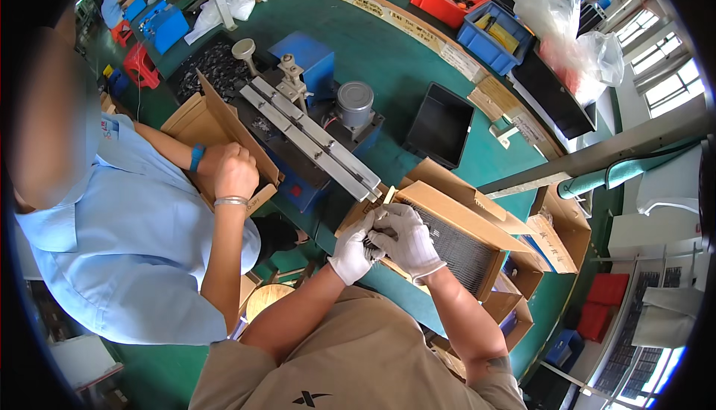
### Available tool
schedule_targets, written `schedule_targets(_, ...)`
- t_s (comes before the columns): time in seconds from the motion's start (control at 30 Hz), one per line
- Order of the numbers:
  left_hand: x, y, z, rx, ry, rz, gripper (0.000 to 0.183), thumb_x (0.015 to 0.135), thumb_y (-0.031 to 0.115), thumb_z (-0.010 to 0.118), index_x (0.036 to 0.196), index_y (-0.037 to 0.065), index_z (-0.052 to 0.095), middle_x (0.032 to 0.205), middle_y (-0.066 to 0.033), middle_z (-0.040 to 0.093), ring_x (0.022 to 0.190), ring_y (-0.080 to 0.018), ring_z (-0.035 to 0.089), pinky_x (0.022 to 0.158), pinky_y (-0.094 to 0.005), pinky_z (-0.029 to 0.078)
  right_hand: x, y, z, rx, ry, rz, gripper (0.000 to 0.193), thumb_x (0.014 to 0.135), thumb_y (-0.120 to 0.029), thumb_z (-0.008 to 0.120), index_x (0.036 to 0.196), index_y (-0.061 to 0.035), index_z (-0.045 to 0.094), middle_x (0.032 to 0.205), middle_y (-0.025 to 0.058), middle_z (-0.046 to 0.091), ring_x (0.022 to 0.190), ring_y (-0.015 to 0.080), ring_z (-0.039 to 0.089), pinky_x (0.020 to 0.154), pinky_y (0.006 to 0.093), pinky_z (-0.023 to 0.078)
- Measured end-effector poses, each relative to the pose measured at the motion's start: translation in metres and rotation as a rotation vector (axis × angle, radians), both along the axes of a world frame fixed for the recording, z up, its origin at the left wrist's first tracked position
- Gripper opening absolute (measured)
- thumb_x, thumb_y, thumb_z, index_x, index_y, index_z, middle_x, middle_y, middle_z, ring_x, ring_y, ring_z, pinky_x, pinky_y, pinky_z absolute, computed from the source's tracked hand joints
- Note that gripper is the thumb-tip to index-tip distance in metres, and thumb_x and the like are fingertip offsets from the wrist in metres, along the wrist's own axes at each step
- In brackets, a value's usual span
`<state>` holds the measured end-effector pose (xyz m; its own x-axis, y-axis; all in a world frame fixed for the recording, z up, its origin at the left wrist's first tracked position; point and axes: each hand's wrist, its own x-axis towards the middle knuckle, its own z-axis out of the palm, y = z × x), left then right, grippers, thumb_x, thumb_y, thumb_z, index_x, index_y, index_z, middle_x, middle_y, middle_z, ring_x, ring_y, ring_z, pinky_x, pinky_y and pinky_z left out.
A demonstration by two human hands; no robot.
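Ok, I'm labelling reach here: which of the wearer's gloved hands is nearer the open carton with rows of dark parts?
Right. The right hand overlaps the left end of the carton in view; the left hand sits farther left.

Grn flr, bright wndws at rt

Parts, small: dark grey, metallic-looking, bunched between the fingers of the left hand and right hand, both white-gloved; count and exact shape hidden from where I stand.

Box, one: brown cardboard, flaps up, set aslant beside the right hand.

Pieces, many: dark grey, thin, packed close in rows inside the box; partly covered by that hand.
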<state>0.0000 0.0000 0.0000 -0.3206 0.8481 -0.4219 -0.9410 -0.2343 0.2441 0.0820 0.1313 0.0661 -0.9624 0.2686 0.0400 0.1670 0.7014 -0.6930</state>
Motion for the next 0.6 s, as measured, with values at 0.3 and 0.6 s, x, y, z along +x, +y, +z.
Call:
schedule_targets(0.3, 0.000, 0.007, -0.003, 0.025, 0.002, -0.009, 0.039, 0.105, 0.038, 0.051, 0.124, 0.006, 0.064, 0.093, -0.0067, 0.070, 0.072, -0.0105, 0.061, 0.052, -0.0214, 0.041, -0.002, 0.024, 0.007, 0.103, 0.156, -0.192, 0.013, 0.088, -0.003, 0.066, 0.101, -0.0011, 0.066, 0.087, 0.0168, 0.070, 0.078, 0.0333, 0.068, 0.073, 0.0386, 0.055)
schedule_targets(0.6, -0.001, -0.002, -0.009, 0.023, -0.062, 0.020, 0.034, 0.103, 0.037, 0.054, 0.118, 0.008, 0.065, 0.089, -0.0079, 0.070, 0.071, -0.0141, 0.063, 0.053, -0.0240, 0.041, -0.030, 0.012, 0.005, 0.307, 0.170, -0.143, 0.011, 0.087, -0.005, 0.064, 0.097, -0.0021, 0.064, 0.085, 0.0186, 0.064, 0.077, 0.0379, 0.064, 0.069, 0.0443, 0.054)
